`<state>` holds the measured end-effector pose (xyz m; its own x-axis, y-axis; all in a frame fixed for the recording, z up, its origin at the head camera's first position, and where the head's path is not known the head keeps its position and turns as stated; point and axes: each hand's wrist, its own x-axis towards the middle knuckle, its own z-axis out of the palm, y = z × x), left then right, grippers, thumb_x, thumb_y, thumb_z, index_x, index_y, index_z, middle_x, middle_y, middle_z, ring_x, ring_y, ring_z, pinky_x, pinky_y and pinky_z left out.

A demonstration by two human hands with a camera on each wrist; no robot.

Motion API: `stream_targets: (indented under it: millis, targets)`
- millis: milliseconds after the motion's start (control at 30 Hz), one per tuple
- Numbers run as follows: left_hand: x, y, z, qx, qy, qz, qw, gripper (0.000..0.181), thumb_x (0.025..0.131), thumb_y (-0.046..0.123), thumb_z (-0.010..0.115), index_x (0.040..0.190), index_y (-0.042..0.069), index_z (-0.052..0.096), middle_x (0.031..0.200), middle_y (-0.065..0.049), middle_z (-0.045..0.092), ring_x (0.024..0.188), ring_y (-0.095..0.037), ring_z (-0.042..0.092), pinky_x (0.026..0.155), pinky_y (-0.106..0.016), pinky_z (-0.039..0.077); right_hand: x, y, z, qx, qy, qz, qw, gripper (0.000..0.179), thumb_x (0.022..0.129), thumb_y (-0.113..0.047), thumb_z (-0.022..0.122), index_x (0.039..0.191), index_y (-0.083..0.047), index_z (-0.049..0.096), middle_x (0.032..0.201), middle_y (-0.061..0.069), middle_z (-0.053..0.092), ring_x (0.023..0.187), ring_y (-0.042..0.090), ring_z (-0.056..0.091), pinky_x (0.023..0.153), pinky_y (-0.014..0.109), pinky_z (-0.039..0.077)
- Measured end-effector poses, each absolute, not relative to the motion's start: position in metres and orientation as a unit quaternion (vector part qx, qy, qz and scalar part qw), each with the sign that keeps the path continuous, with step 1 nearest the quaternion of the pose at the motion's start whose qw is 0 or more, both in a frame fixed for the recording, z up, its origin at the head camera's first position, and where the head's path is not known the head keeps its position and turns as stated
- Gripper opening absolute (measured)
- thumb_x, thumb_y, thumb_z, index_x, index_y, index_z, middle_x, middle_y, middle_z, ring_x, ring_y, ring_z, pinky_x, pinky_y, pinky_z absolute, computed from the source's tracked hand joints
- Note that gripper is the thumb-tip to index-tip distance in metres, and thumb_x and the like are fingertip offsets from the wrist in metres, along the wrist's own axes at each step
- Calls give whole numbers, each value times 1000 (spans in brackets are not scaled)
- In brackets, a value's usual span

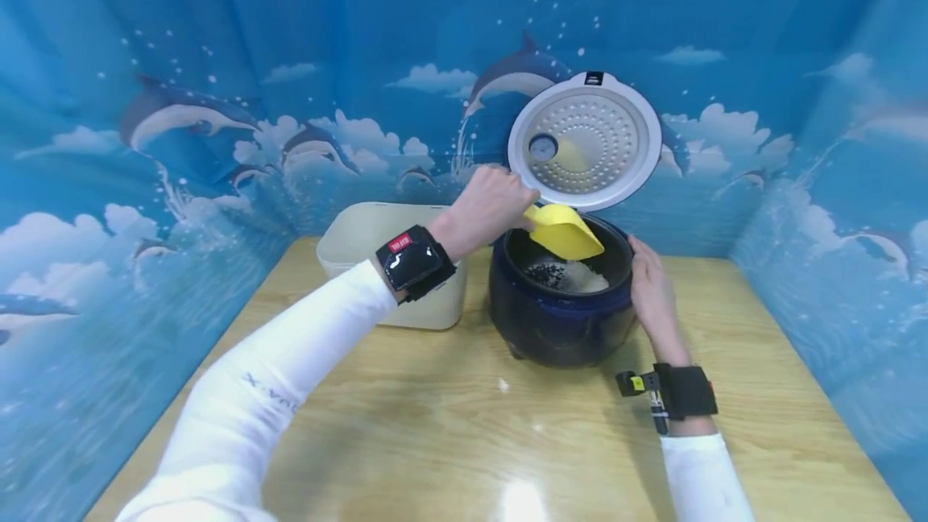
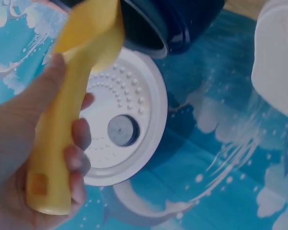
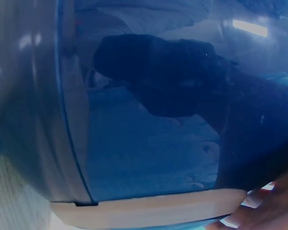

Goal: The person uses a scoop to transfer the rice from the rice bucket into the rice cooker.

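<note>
My left hand [image 1: 487, 204] grips the handle of a yellow scoop [image 1: 569, 234], its thumb lying along the handle in the left wrist view. The scoop is tilted over the mouth of a dark blue rice cooker [image 1: 561, 333], whose lid [image 1: 587, 139] stands raised behind. White rice [image 1: 580, 278] and black grains [image 1: 545, 272] lie inside the pot. Against the cooker's right side rests my right hand [image 1: 652, 284], fingers extended near the rim. The right wrist view is mostly filled by the shiny cooker wall [image 3: 149, 143], with that hand's fingers [image 3: 273, 206] at the lower right corner.
Left of the cooker, a cream-coloured bin [image 1: 428, 308] stands partly behind my left forearm. Both sit on a light wooden table [image 1: 406, 425]. A blue curtain [image 1: 348, 47] with dolphins encloses the back and sides.
</note>
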<state>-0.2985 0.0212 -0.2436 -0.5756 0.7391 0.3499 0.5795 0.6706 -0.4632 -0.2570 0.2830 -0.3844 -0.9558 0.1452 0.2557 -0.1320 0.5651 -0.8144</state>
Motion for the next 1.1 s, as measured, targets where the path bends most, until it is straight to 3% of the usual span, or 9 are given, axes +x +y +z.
stream_targets:
  millis: [67, 133, 267, 467, 567, 700, 900, 1100]
  targets:
    - [-296, 21, -241, -372, -865, 184, 283, 48, 90, 52, 70, 124, 17, 74, 101, -5, 74, 80, -19, 61, 68, -28, 43, -257, 284, -384, -1, -871, 468, 150, 55, 111, -25, 15, 157, 2, 28, 162, 27, 24, 150, 45, 20, 120, 58, 16]
    - [-295, 21, -239, -364, -858, 219, 291, 48, 93, 53, 65, 127, 19, 72, 117, -8, 72, 96, -22, 64, 80, -32, 47, -256, 285, -383, -1, -869, 471, 152, 56, 111, -26, 15, 157, 2, 29, 163, 26, 24, 150, 45, 20, 120, 58, 16]
    - [-294, 16, -240, -359, -852, 236, 299, 49, 99, 54, 56, 132, 19, 67, 132, -7, 67, 111, -25, 59, 89, -36, 45, -256, 286, -384, 1, -867, 473, 156, 55, 111, -27, 16, 157, 2, 29, 162, 27, 25, 150, 45, 20, 120, 57, 16]
    - [-299, 6, -249, -352, -865, 195, 301, 53, 100, 57, 48, 122, 13, 68, 117, -6, 71, 102, -25, 60, 84, -38, 47, -255, 286, -383, -7, -867, 473, 154, 56, 111, -29, 15, 157, 1, 29, 163, 26, 25, 150, 45, 20, 120, 58, 16]
    - [-301, 2, -250, -337, -896, 138, 254, 52, 102, 58, 45, 109, 11, 69, 92, -4, 69, 85, -22, 61, 69, -32, 46, -255, 286, -383, -5, -865, 478, 154, 57, 111, -29, 15, 158, 1, 28, 163, 26, 24, 150, 46, 20, 120, 59, 15]
    - [-303, -6, -254, -325, -927, 34, 186, 47, 101, 58, 49, 94, 13, 61, 69, 0, 52, 61, -17, 49, 51, -27, 29, -255, 285, -385, 0, -862, 480, 161, 56, 111, -29, 16, 157, 0, 29, 163, 26, 24, 150, 46, 20, 120, 59, 15]
    - [-308, -24, -264, -338, -934, -42, 112, 43, 91, 58, 66, 99, 17, 59, 75, 1, 54, 65, -16, 50, 55, -28, 33, -254, 283, -386, 5, -860, 486, 154, 57, 111, -31, 16, 159, -3, 28, 164, 25, 22, 150, 45, 18, 120, 59, 14]
    - [-315, -48, -273, -340, -927, -137, 75, 34, 94, 49, 69, 110, 20, 67, 84, 2, 61, 69, -17, 53, 64, -30, 37, -256, 282, -387, 1, -862, 482, 158, 55, 111, -30, 17, 158, -3, 29, 163, 25, 23, 150, 45, 19, 120, 58, 15]
